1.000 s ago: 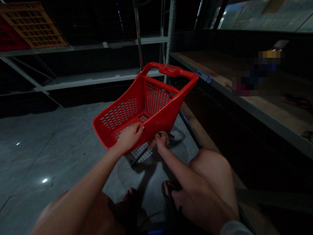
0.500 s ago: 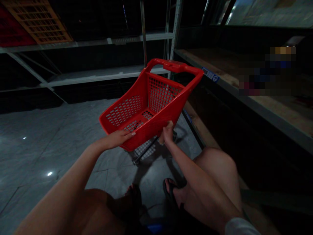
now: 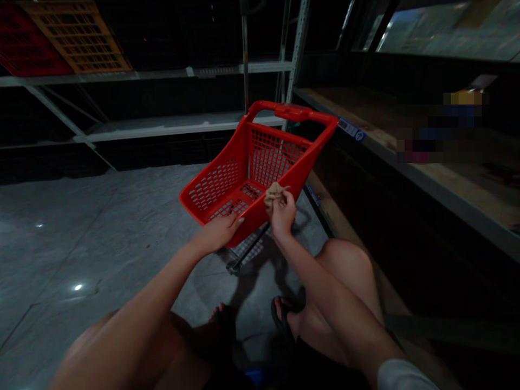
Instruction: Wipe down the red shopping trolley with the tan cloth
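Apparently steadying red cart (image 3: 300, 174) mid-frame, gripping rim (image 3: 255, 209) with left hand (image 3: 219, 233); pinching tan cloth (image 3: 273, 196) in right hand's (image 3: 283, 215) fingers.

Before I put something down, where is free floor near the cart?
Mostly bare floor lies left of the cart, up to the rack; a small strip lies before the feet. Crowded: the cart's near side, with left hand on it, right hand holding cloth.

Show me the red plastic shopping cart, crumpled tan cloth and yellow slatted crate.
Red plastic shopping cart (image 3: 254, 218): head view, near side wall.
Crumpled tan cloth (image 3: 273, 194): head view, bunched upper part.
Yellow slatted crate (image 3: 83, 37): head view, slatted side.
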